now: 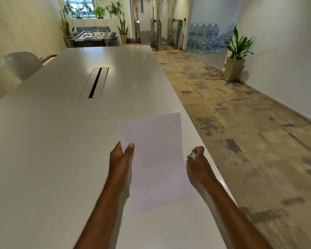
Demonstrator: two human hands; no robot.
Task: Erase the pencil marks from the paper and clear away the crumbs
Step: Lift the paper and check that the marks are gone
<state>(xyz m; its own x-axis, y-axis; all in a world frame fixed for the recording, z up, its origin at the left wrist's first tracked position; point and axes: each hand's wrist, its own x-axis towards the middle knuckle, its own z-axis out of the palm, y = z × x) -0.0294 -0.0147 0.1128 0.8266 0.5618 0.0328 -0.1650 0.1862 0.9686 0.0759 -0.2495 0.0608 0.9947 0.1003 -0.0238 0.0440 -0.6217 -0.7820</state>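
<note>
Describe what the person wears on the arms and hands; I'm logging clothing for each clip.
Both forearms are bare, with no sleeves in view. The left hand and right hand wear no gloves; no watch, bracelet or ring shows.

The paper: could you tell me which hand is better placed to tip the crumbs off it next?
Left, probably: the left hand already pinches the paper by its edge, while the right hand holds the eraser.

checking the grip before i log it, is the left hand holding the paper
Yes, the left hand pinches the paper at its left edge, thumb on top.
</note>
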